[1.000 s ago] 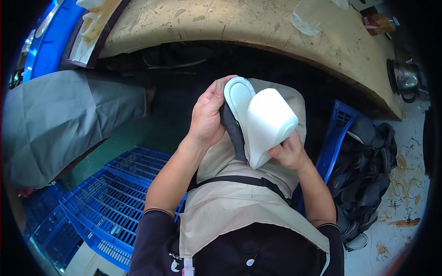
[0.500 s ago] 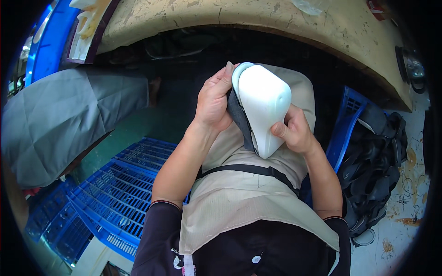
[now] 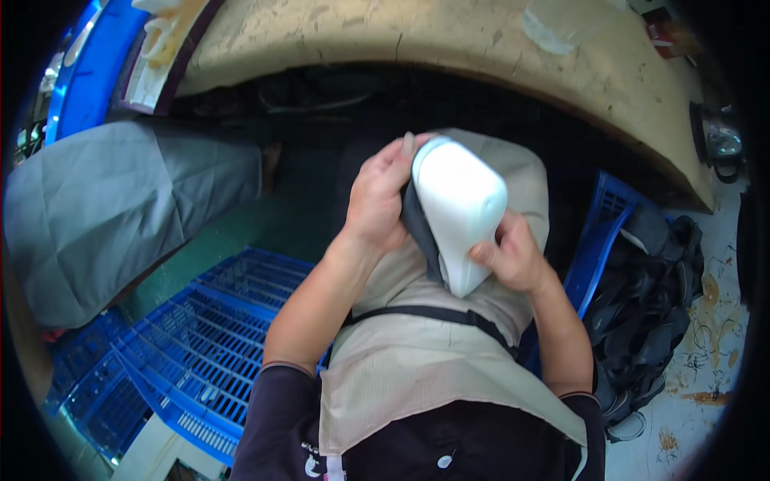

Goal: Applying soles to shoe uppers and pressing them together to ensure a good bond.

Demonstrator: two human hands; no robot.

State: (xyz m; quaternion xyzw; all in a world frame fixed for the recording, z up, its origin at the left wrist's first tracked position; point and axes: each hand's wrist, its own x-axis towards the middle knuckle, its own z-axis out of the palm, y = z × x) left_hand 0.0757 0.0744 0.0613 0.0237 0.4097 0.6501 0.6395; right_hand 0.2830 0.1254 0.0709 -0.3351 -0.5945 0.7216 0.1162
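Both hands are closed on a white shoe sole point(image 3: 459, 210) held over the person's lap, above a beige apron point(image 3: 417, 361). The left hand point(image 3: 378, 200) wraps the sole's left edge near its upper end, fingers curled over a dark grey layer point(image 3: 417, 232) that lies against that side. The right hand point(image 3: 513, 255) grips the lower right edge, thumb pressed on the white face. The sole's long axis runs from upper left to lower right, its narrow end pointing down toward the apron and its broad rounded end up toward the bench point(image 3: 449, 40). Compared with half a second ago, the sole sits in much the same tilt and both hands keep their grip; a second ago it was turned so a pale rim showed beside the left hand. A blue crate point(image 3: 200, 337) lies on the floor at the left.
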